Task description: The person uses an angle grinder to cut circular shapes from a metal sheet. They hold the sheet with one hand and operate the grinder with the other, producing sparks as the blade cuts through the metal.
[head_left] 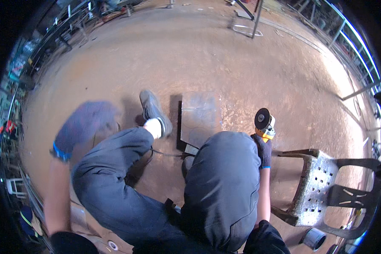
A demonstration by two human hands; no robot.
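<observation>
My right hand (264, 153), in a dark glove with a blue cuff, grips an angle grinder (267, 132) beside my right knee. The grinder has a yellow and silver head, and its black disc (262, 118) faces up. My left hand (85, 125), in a purplish glove with a blue cuff, hangs out to the left above my bent knee. Motion smears its fingers, and I see nothing held in it. A flat grey metal plate (200, 111) with faint lines lies raised off the floor between my feet, its near end partly hidden by my right knee.
A worn plastic chair (315, 190) lies tipped over at right, with a metal can (314, 238) near it. A dark cable (167, 153) runs behind my legs. Metal frames stand along the far and right edges, and a small roll (112, 245) lies at lower left.
</observation>
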